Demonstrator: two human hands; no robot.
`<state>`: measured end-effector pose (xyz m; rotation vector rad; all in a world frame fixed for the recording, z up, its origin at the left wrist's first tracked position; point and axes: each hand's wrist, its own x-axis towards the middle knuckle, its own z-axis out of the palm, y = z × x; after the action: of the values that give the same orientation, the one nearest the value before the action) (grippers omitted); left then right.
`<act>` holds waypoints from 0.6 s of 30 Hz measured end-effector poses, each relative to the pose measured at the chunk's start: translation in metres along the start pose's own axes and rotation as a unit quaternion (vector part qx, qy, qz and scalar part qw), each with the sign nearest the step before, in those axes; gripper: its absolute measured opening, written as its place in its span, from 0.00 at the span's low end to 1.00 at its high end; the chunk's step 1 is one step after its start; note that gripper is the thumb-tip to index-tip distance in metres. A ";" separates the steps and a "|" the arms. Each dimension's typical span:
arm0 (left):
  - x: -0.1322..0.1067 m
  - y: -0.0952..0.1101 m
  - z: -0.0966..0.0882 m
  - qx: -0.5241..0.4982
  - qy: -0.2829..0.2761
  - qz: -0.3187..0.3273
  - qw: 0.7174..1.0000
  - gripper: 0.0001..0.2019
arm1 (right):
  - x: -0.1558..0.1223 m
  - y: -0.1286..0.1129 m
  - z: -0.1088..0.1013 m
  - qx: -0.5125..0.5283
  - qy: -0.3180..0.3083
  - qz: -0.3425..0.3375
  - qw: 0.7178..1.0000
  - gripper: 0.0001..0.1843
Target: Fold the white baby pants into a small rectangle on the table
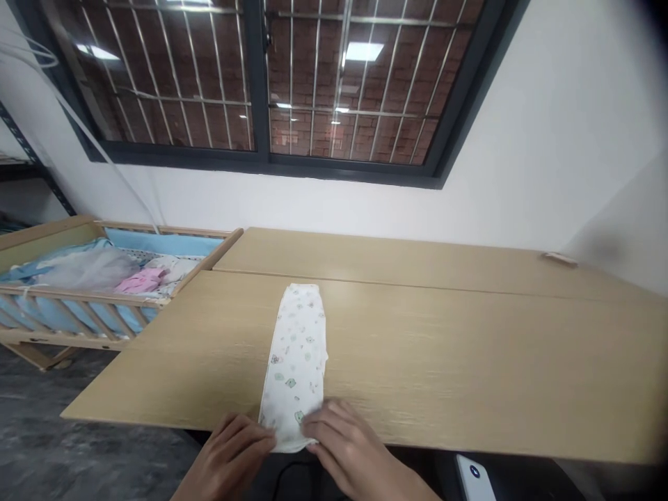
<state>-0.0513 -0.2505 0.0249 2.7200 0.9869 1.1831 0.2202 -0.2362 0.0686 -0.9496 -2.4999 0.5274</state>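
Note:
A long strip of folded white cloth [296, 348], printed with small green leaves and little figures, lies flat on the wooden table [449, 362]. It may be a small garment, but its kind does not show for certain. Its near end reaches over the table's front edge. My left hand [232, 452] has its fingers closed at the near left corner of the cloth. At the near right corner, my right hand [347, 442] grips the cloth, fingers on top and thumb by the edge.
A wooden crib [112, 299] with blue lining stands left of the table, holding pink clothing [140, 280] and white netting [91, 268]. A white device [474, 476] sits below the front edge. A small object [558, 259] lies at the back right, near the wall.

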 end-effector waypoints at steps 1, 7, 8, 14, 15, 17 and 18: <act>0.004 0.005 -0.004 -0.023 0.009 -0.003 1.000 0.12 | -0.001 -0.005 -0.008 0.019 -0.007 0.015 1.000 0.12; 0.051 0.003 -0.030 -0.089 0.058 -0.103 0.989 0.09 | 0.026 -0.011 -0.069 0.127 0.012 0.074 0.989 0.13; 0.064 -0.005 -0.032 -0.086 0.065 -0.113 0.988 0.08 | 0.037 -0.005 -0.076 0.130 0.028 0.069 0.989 0.14; 0.154 -0.076 -0.022 -0.065 0.098 -0.200 0.973 0.11 | 0.119 0.069 -0.085 0.083 0.160 0.057 0.982 0.12; 0.166 -0.089 -0.016 -0.072 0.087 -0.223 0.968 0.12 | 0.133 0.086 -0.082 0.076 0.169 0.070 0.980 0.11; 0.185 -0.114 0.000 -0.075 0.048 -0.262 0.961 0.13 | 0.156 0.120 -0.074 0.080 0.179 0.113 0.974 0.09; 0.192 -0.125 0.008 -0.073 0.028 -0.274 0.958 0.13 | 0.166 0.136 -0.069 0.087 0.187 0.138 0.969 0.08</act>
<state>-0.0152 -0.0420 0.1126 2.0969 1.4636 1.1614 0.2138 -0.0138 0.1015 -1.2079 -1.9674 0.5796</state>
